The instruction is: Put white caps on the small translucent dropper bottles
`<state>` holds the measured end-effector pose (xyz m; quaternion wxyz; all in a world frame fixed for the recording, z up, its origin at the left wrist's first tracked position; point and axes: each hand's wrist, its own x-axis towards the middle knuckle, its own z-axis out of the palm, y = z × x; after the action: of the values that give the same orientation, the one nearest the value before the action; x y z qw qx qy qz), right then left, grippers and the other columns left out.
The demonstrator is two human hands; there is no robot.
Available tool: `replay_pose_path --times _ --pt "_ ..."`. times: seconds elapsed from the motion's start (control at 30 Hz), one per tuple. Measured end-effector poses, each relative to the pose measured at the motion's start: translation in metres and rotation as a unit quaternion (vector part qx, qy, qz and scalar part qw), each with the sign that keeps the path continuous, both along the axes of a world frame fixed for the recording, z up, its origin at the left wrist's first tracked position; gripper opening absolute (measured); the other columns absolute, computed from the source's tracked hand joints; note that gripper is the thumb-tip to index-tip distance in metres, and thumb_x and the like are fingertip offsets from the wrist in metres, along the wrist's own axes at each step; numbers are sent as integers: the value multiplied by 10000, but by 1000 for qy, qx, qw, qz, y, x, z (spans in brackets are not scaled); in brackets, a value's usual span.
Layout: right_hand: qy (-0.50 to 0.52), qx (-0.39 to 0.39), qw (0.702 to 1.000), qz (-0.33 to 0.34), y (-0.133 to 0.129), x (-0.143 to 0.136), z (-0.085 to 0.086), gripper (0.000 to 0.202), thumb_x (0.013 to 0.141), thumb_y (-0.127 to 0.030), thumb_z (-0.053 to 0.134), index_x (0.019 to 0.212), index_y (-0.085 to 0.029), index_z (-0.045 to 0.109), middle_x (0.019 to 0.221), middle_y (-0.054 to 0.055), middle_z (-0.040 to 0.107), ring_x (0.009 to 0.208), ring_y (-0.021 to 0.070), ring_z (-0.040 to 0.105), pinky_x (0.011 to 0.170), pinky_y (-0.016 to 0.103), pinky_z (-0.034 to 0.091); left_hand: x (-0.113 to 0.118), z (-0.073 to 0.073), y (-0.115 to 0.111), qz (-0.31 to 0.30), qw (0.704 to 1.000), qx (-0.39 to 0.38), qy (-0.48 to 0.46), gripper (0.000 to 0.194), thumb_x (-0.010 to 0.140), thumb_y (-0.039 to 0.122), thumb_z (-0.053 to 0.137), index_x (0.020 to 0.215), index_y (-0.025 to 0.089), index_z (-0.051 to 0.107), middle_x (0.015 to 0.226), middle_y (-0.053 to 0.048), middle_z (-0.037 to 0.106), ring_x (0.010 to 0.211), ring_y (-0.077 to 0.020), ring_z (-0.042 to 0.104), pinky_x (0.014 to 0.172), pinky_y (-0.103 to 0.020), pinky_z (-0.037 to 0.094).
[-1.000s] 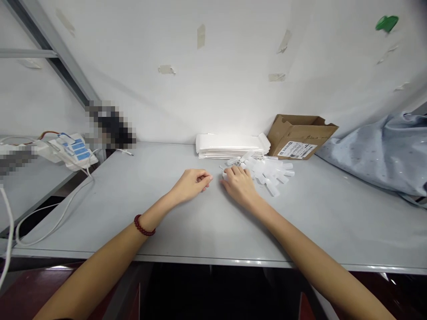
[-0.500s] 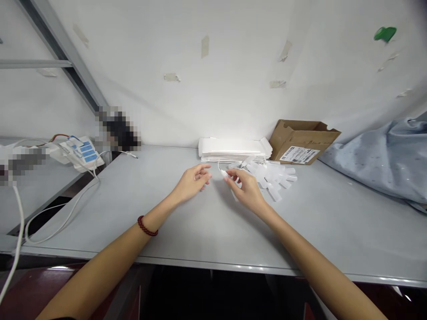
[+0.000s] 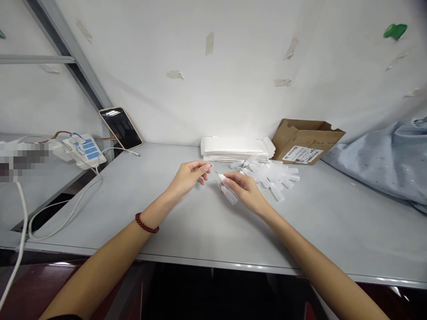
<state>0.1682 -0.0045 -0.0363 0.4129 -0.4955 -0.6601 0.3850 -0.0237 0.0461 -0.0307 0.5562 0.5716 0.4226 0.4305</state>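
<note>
My right hand pinches a small white cone-shaped nozzle, from which a thin dark needle points up and left. Close below it is a clear plastic piece with a tube shape; I cannot tell whether it hangs from the nozzle or lies on the table. Thumb and index finger of my left hand are closed on the end of a thin, curved white strip that runs toward the nozzle. Right beside my right hand lies a heap of small translucent plastic pieces, some with white ends.
White flat boxes are stacked against the wall. A brown cardboard box leans next to them, with pale blue cloth on the right. On the left are a phone, a power strip and white cables.
The fingers of my left hand have closed on the thin white strip. In my right hand the nozzle has turned, and its needle and the clear piece below now show.
</note>
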Motion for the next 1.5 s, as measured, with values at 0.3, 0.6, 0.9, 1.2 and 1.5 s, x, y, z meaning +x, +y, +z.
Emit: replay_pose_path --times 0.3,0.6,0.9,1.2,1.5 --pt "8 2 1000 7 -2 -1 2 291 895 -381 524 1009 -174 694 893 45 684 795 160 587 716 288 438 -3 3 1 -10 1000 -26 -10 254 730 378 735 820 142 709 805 -30 628 675 -110 554 604 -253 451" --pt "43 22 999 -10 -1 0 -1 294 895 -389 517 1006 -175 686 907 53 685 811 167 601 747 301 468 -4 7 -3 -72 997 -30 9 258 720 382 743 821 144 728 735 -26 632 642 -113 549 605 -262 453" --pt "40 29 999 -9 -2 -1 -1 273 901 -369 509 991 -182 686 892 43 674 789 158 580 720 290 458 -3 10 -4 -82 996 -23 19 257 713 384 738 796 141 721 703 -23 622 625 -116 537 610 -276 453" --pt "33 33 999 -21 -3 -2 2 255 906 -335 503 989 -170 678 830 32 658 695 133 544 644 268 420 -4 9 -4 -90 996 -25 16 247 721 374 736 807 143 727 716 -24 626 634 -114 545 605 -264 452" --pt "-38 68 997 -20 -3 -2 2 250 915 -339 488 995 -172 657 891 60 685 756 168 595 617 277 431 -5 4 -1 -91 994 16 62 244 741 387 711 811 153 729 742 -30 644 644 -125 555 613 -273 464"
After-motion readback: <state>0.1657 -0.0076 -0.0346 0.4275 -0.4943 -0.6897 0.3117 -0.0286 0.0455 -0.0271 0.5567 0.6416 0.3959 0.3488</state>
